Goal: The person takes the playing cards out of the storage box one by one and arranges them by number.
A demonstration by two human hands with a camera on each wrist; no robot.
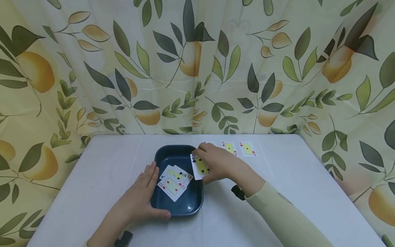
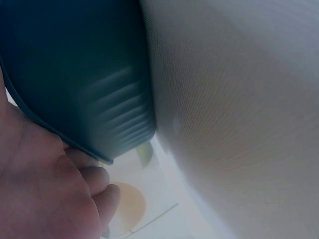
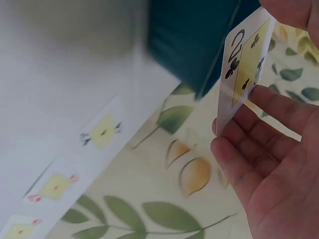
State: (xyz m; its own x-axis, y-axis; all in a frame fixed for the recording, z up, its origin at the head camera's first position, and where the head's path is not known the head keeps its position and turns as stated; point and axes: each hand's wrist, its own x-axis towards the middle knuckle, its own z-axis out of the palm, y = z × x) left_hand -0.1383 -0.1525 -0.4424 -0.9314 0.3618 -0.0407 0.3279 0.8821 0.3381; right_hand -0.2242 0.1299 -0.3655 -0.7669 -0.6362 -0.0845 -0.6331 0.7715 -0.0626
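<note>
Two-of-clubs card [image 1: 199, 167], mid-frame, long axis roughly up-down, pinched by R hand [image 1: 217, 162], thumb vs fingers; blue tray [image 1: 192, 197] lies just left; L hand [image 1: 140, 190], fingers straight on tray's L rim, farther off.

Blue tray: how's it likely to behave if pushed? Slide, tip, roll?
Probably won't roll or tip easily: the blue tray is low, broad and sits flat. Likely to slide with some drag, since the white tabletop looks cloth-like up close. The cards inside may shift if jolted, as they overlap loosely.
</note>
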